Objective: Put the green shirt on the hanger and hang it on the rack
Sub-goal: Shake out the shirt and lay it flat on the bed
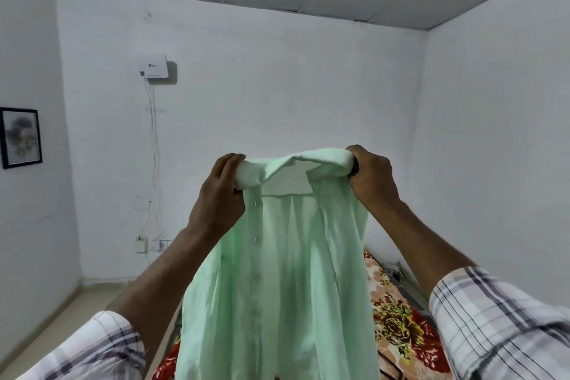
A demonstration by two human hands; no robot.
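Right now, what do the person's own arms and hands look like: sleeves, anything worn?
Both arms wear a white checked shirt with grey and dark lines. The left sleeve and right sleeve end near the elbow, leaving the forearms bare. The left hand and right hand are bare: no gloves, no watch at either wrist.

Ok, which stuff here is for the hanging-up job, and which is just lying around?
For the job: green shirt, gripped at its shoulders by left hand and right hand. Rack not in view.

Just there: flowery bedsheet, framed picture, white wall box.
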